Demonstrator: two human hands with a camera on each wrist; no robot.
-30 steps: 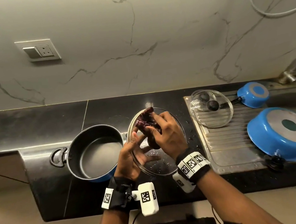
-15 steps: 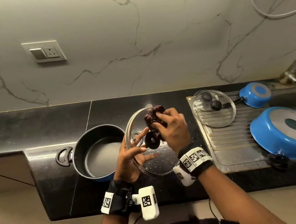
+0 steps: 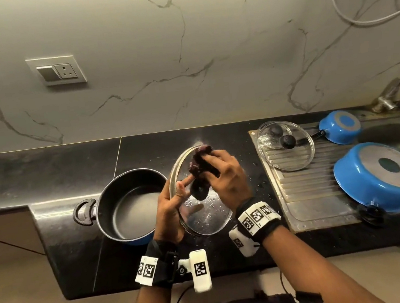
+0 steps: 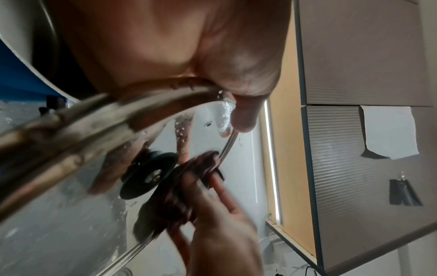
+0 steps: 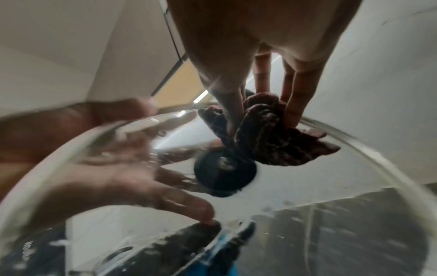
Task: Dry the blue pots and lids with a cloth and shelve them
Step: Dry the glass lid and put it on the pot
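Head view: the left hand (image 3: 169,210) holds a glass lid (image 3: 208,214) tilted above the black counter (image 3: 48,172), thumb over the rim on the near face and fingers spread flat behind the glass. The right hand (image 3: 226,178) pinches a bunched dark red cloth (image 3: 199,163) between thumb and fingers and presses it against the upper part of the lid, just above the black knob (image 3: 199,191). Water drops cover the lower half of the glass. A blue pot (image 3: 130,205) with a dark interior stands upright on the counter, just left of the lid, its black handle (image 3: 83,213) pointing left. On the steel drainboard (image 3: 309,189) to the right lies a second glass lid (image 3: 286,146), knob up. Near it, a small blue saucepan (image 3: 342,126) rests upside down at the back, and a large blue pot (image 3: 379,174) lies upside down at the front, beside the sink (image 3: 394,133). A faucet (image 3: 390,94) stands at the back right. A wall socket (image 3: 58,71) sits on the marbled wall at upper left. Right wrist view: the cloth (image 5: 267,134) touches the glass beside the knob (image 5: 224,171), and the left fingers (image 5: 179,203) show blurred through the lid (image 5: 354,233). Left wrist view: the lid rim (image 4: 71,130) runs under the left palm (image 4: 165,43).
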